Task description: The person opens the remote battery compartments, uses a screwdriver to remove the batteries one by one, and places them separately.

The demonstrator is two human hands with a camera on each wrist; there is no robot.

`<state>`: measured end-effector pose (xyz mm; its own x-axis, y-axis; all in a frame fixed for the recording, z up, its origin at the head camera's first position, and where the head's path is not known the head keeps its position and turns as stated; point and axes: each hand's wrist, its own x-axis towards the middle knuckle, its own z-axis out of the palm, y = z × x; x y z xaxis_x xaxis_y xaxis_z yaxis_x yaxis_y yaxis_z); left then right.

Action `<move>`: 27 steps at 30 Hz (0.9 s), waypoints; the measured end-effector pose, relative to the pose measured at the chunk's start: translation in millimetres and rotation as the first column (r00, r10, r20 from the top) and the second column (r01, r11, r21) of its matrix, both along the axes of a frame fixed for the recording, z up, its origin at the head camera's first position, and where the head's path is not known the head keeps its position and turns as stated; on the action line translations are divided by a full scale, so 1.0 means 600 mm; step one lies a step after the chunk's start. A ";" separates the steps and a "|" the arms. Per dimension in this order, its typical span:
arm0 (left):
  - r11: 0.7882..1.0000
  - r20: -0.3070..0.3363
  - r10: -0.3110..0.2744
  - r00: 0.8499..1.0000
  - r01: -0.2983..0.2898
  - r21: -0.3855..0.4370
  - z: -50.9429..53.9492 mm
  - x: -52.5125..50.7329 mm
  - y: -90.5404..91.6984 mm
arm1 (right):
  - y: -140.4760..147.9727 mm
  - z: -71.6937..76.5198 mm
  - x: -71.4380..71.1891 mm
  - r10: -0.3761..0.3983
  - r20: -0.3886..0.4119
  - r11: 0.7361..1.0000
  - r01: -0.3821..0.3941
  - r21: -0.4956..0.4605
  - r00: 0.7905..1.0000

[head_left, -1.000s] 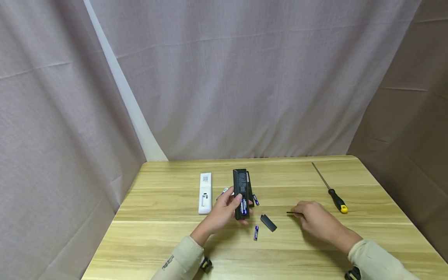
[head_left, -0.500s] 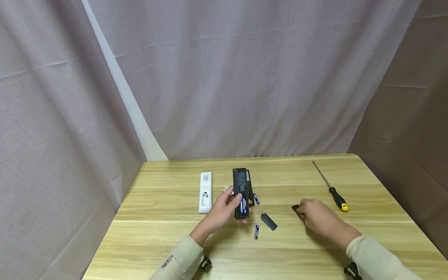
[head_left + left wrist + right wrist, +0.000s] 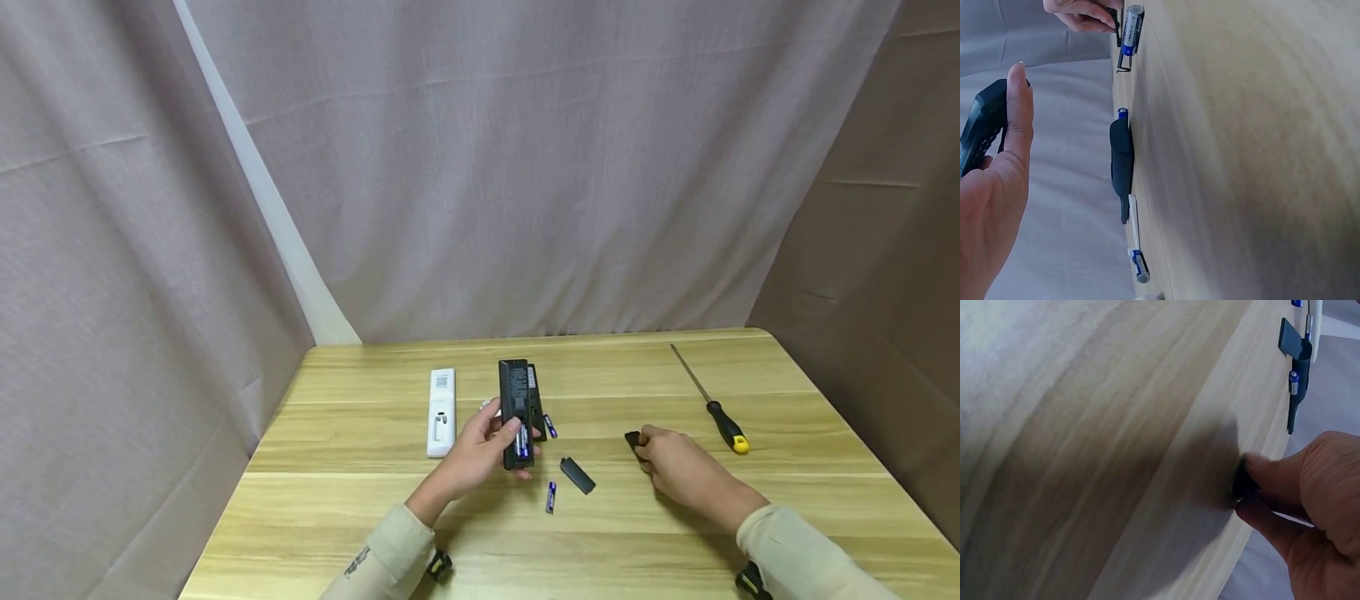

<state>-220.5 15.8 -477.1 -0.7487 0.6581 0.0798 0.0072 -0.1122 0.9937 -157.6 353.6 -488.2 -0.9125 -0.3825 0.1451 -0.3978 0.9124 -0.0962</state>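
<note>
My left hand (image 3: pixel 474 446) holds a black remote control (image 3: pixel 514 385) raised over the table, back side up. The thumb lies by its uncovered battery compartment, where blue batteries (image 3: pixel 522 440) show. To the right, my right hand (image 3: pixel 684 469) pinches a small, flat black cover (image 3: pixel 632 437) low over the tabletop. In the right wrist view this cover (image 3: pixel 1244 481) sits between thumb and fingers, largely hidden and dark. Another black battery cover (image 3: pixel 577 476) lies between the hands, with a loose blue battery (image 3: pixel 551 497) just left of it.
Behind the held remote lies a second black remote (image 3: pixel 536 400), partly hidden, with a blue battery (image 3: pixel 551 426) beside it. A white remote (image 3: pixel 441 412) with an uncovered compartment is at left. At right lies a screwdriver (image 3: pixel 726 427) with a black and yellow handle.
The black cover in my right hand has turned from edge-on to showing more of its face. My left hand and its remote stay nearly still.
</note>
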 end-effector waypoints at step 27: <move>1.000 0.001 0.008 1.000 -0.008 0.001 -0.004 0.000 0.001 | 0.011 -0.007 -0.021 -0.031 -0.037 0.998 0.029 -0.063 0.999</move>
